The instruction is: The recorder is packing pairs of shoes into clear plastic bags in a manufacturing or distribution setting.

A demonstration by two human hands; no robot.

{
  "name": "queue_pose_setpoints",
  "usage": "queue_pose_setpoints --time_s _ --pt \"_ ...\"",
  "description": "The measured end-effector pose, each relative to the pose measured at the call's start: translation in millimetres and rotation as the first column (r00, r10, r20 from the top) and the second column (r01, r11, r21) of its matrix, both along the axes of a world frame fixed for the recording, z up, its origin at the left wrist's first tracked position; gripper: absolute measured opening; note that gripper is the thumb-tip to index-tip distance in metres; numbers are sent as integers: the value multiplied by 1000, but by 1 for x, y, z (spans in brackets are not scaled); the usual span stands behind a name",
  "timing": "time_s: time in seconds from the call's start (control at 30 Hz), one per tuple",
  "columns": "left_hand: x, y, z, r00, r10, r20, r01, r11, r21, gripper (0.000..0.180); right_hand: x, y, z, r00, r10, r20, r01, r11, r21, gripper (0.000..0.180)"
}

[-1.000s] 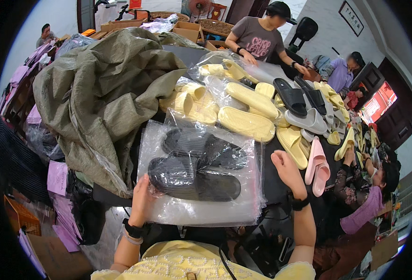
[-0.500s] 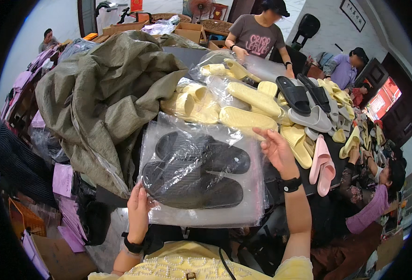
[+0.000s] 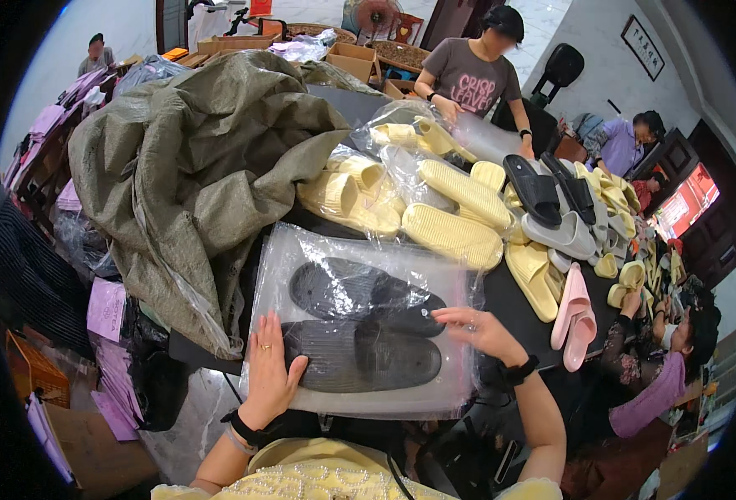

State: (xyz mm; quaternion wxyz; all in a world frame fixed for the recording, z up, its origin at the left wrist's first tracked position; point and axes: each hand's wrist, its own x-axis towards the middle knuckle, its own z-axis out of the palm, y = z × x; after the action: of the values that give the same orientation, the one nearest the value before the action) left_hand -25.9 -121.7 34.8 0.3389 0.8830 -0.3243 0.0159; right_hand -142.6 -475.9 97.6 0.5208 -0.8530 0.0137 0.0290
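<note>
In the head view, a clear plastic bag (image 3: 359, 329) holding a pair of black slippers (image 3: 359, 333) is lying flat at the near edge of the dark table (image 3: 509, 304), right in front of the person. The two slippers are sitting side by side inside the bag, one closer to the person and one just beyond it, touching along their length.

The left hand (image 3: 269, 375) is resting palm down on the near left corner of the bag, its fingers (image 3: 266, 343) spread open and flat, pressing on the plastic beside the heel of the nearer slipper; it is gripping nothing. A ring is showing on one finger and a dark band on the wrist.

The right hand (image 3: 478, 327) is lying on the right side of the bag, fingers (image 3: 451, 315) extended and open, the tips touching the plastic at the end of the farther slipper. It is also not clasping anything. A black watch is sitting on that wrist.

Just beyond the bag, toward the middle of the table, bagged yellow slippers (image 3: 418, 200) are lying in a pile. A large olive woven sack (image 3: 201, 158) is covering the left part of the table, touching the bag's left edge. Toward the right edge, loose pink slippers (image 3: 572, 312) and black and grey ones (image 3: 551, 208) are lying among more yellow pairs.

At the far edge a person in a grey shirt (image 3: 472, 79) is standing and handling plastic. Other people are working along the right side.
</note>
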Motion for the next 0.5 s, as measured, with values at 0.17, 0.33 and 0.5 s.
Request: queue_pose_setpoints --time_s 0.17,0.33,0.5 --pt "5 -3 -20 1000 -1 -10 1 1000 29 71 48 33 -1 894 448 32 -322 688 -650 52" --pt "6 -5 -19 1000 10 -28 -10 1000 29 71 108 86 -17 866 494 -84 -410 602 -685 45" --pt "2 0 -14 998 19 61 -22 998 53 76 136 105 -36 900 399 -174 -402 610 -683 25"
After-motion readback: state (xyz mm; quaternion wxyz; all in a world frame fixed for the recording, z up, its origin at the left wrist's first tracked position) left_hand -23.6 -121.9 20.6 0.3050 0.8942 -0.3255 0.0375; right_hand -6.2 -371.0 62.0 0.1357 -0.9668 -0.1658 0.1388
